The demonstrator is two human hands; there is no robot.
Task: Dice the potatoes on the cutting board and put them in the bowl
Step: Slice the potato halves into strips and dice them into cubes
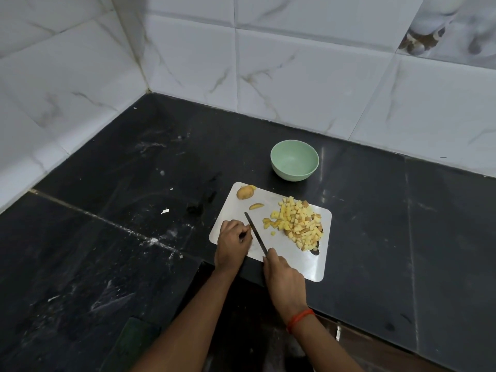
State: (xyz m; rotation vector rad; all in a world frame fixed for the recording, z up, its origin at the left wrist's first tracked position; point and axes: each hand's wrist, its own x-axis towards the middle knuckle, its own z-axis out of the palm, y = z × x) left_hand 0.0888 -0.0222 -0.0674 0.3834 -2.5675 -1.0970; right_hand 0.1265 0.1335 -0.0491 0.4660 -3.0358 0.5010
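Observation:
A white cutting board [298, 260] lies on the black counter. A heap of yellow potato dice [299, 225] covers its right half. One potato piece with skin [244, 192] sits at the board's far left corner, and a thin slice [256, 206] lies just below it. My right hand [281, 275] grips the handle of a dark knife [255, 233], its blade pointing away over the board. My left hand [233, 244] rests on the board's left edge with fingers curled beside the blade; whatever it holds is hidden. A green bowl [294, 160] stands empty behind the board.
White marble-look tiled walls [308, 76] meet in a corner at the back left. The black counter [120, 210] carries pale smears and small scraps. The counter's front edge steps back near my arms, with a dark gap below.

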